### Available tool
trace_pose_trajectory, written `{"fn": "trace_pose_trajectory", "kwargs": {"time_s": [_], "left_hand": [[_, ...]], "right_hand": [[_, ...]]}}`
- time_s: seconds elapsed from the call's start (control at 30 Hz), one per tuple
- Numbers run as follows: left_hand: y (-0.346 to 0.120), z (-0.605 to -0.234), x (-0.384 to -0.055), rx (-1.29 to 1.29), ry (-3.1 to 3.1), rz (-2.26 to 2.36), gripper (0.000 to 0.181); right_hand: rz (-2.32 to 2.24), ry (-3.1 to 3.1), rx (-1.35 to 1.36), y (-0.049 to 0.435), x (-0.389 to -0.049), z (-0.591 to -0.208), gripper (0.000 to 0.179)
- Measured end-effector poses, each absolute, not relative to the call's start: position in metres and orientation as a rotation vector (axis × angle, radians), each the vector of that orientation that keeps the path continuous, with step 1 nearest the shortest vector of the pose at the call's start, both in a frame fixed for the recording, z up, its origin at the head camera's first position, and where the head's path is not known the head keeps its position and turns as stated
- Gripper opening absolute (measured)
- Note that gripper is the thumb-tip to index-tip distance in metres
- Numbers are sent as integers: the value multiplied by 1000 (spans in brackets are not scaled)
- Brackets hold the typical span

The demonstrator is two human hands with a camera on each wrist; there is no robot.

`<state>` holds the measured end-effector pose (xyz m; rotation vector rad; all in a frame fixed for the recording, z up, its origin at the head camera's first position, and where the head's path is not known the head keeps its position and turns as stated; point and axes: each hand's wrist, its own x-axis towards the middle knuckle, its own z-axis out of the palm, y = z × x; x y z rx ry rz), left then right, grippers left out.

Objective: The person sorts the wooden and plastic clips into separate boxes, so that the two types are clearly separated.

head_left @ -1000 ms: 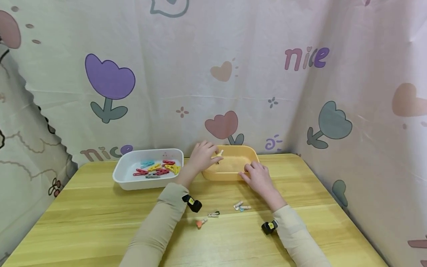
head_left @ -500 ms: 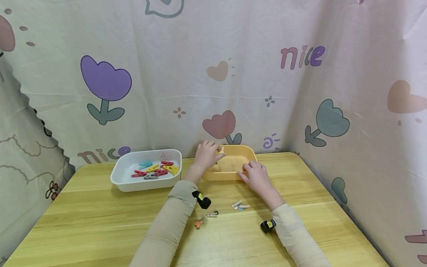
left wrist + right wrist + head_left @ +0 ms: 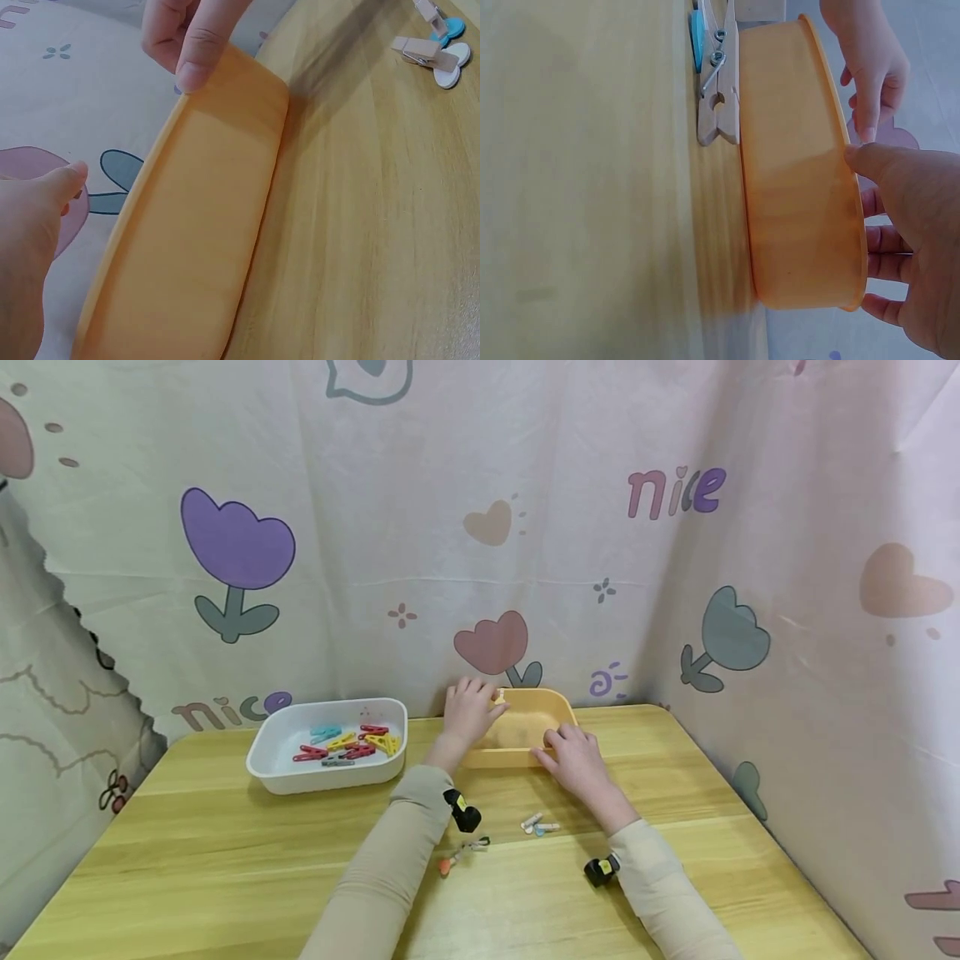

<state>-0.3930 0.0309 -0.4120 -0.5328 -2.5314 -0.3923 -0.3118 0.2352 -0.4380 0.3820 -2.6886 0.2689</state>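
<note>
Four wooden clothespins point(image 3: 549, 827) lie lower centre. Beyond, right of centre, the right hand point(image 3: 577, 762) grips the yellow tray point(image 3: 501, 760) by its near rim; at its left end the left hand point(image 3: 470, 713), nearly closed, pinches a pale clip point(image 3: 500, 695). Apparent step: positioning the clip; the next move calls for fine fingertip control.

Both my arms reach forward, slanting inward. Left forearm point(image 3: 386, 877) sleeved, left wrist point(image 3: 444, 752) bare past cuff. Left grip point(image 3: 468, 712) back-up, fingers bent, left thumb point(image 3: 54, 186) extended rightward, pinching. Right forearm point(image 3: 663, 877) sleeved, right wrist point(image 3: 615, 810) bare. My right grip point(image 3: 577, 758) sits nearer me, right thumb point(image 3: 879, 159) opposing curled right fingers point(image 3: 886, 238), pinching too. Grips near each other, apart.
</note>
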Motion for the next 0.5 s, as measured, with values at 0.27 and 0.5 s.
{"fn": "trace_pose_trajectory", "kwargs": {"time_s": [0.27, 0.5], "left_hand": [[31, -416, -394, -483, -2534, -414, 28], [31, -416, -397, -388, -2597, -450, 40]], "right_hand": [[279, -2696, 377, 235, -312, -438, 28], [273, -2688, 384, 236, -312, -437, 28]]}}
